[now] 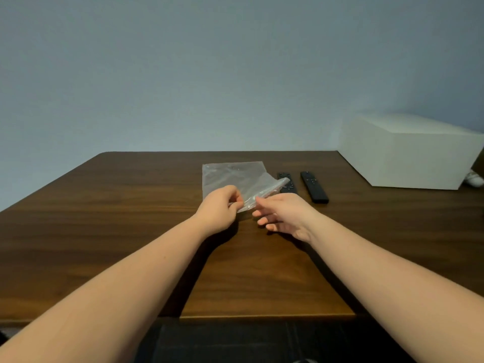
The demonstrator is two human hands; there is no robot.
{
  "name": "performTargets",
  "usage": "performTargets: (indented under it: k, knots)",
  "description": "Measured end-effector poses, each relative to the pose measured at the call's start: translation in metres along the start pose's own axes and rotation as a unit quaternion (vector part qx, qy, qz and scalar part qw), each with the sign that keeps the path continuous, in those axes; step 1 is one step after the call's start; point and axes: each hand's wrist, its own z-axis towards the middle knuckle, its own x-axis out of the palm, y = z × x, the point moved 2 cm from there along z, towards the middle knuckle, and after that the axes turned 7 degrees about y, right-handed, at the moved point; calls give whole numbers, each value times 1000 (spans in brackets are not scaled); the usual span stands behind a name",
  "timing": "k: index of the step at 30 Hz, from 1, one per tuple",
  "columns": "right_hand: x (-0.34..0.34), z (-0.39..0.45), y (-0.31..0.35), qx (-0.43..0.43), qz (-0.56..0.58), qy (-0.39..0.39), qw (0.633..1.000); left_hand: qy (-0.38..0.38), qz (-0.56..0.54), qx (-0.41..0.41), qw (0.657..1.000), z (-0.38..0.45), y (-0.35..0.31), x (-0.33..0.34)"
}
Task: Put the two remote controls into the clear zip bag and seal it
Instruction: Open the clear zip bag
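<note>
On wooden table, crinkled clear zip bag

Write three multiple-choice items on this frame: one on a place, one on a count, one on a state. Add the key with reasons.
1. Where do the remote controls lie relative to the clear zip bag?
A. to its right
B. to its left
C. inside it

2. How many remotes are on the table?
A. one
B. two
C. three

3. What is the left hand doing?
A. pinching the bag's near edge
C. holding a remote
B. resting flat on the table

Key: 1 A, both lie right of the bag, beside the white box. 2 B, two black remotes show. 3 A, its fingers close on the plastic; the right hand is open.
</note>
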Motion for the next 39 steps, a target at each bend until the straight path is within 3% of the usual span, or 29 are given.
performTargets:
  k: [4,12,23,30,35,39]
  knots:
    - [2,6,0,-21,53,-19,998,-1,4,3,1000,-2,-2,2]
    - [0,10,-2,-90,-61,-48,993,-12,-24,24,999,-6,-17,0]
    - [-4,6,-4,-134,-78,-42,987,5,-85,-9,996,0,-15,6]
    - [-7,8,-6,-152,-103,-38,982,12,-37,-21,999,7,-16,8]
    - [-13,9,-7,-127,-124,-54,983,-82,16,-38,996,13,-8,-2]
    - [-22,9,-4,-83,-103,-99,986,-75,70,-8,995,13,-6,-9]
